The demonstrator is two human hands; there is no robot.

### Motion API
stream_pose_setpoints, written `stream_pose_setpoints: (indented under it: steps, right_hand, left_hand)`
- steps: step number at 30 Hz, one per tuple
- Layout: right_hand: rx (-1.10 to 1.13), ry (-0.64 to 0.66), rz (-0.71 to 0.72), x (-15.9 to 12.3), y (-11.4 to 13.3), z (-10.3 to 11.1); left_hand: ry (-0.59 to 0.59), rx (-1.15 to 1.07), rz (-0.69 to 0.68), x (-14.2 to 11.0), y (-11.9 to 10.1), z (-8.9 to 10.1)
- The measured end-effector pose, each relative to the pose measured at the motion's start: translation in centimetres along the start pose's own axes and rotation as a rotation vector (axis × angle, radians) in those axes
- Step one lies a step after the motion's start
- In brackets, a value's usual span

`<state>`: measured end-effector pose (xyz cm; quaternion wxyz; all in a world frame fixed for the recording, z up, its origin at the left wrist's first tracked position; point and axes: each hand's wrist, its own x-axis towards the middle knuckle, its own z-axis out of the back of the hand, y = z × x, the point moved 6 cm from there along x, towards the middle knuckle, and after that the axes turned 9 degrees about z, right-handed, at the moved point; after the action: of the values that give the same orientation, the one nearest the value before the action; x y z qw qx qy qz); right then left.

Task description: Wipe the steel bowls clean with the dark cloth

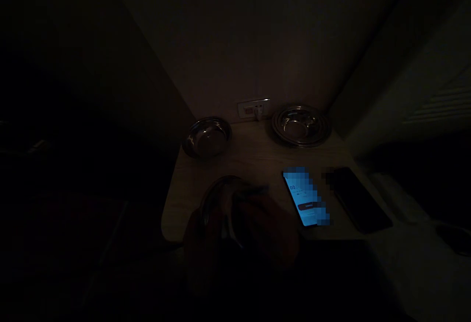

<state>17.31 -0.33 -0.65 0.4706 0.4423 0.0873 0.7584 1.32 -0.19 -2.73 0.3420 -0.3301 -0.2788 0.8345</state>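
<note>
The wall fills the upper part of the view, its corners fading into near-black. Below it stands the table, its left and front edges only faintly drawn; the person's forearms and everything under the front edge are lost in darkness.

Both hands are dim shapes at the front edge. The left hand is against the left side of the front bowl, its fingers too dark to tell how far they are closed. The right hand is bent over that bowl's right side, beside a blurred, shiny piece; whether either hand grips it cannot be told. Only the bowl's far rim shows well.

At the back right sits a wide-rimmed dish, at the back left another bowl, close to the table's left edge. Wood shows between these two, and in a strip left of the front bowl. The right side is tighter: a lit phone, its screen partly masked by blocks, lies just beside the right hand, then a dark phone near the right edge.

Smallest, a socket holds a plug.
</note>
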Motion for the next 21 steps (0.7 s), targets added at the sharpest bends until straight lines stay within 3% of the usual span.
stream_pose_setpoints:
  steps: [4, 9, 14, 17, 21]
  right_hand:
    - [0.007, 0.0, 0.021, 0.3, -0.2, 0.0]
    - [0.001, -0.037, 0.033, 0.5, 0.6, -0.3]
    - [0.103, 0.02, 0.018, 1.3, -0.1, -1.2]
    - [0.208, 0.012, -0.158, 2.0, -3.6, -0.9]
    - [0.365, -0.067, -0.421, 0.8, -7.1, -0.2]
  left_hand:
    - [-0.017, -0.002, -0.139, -0.1, -1.0, 0.3]
    - [-0.047, -0.017, -0.122, 0.1, -0.6, 0.4]
    - [-0.075, -0.016, -0.18, 0.3, -0.8, 0.4]
    - [-0.11, 0.006, -0.199, 0.4, -0.6, 0.4]
    - [-0.192, 0.047, -0.391, 0.1, -0.1, 0.4]
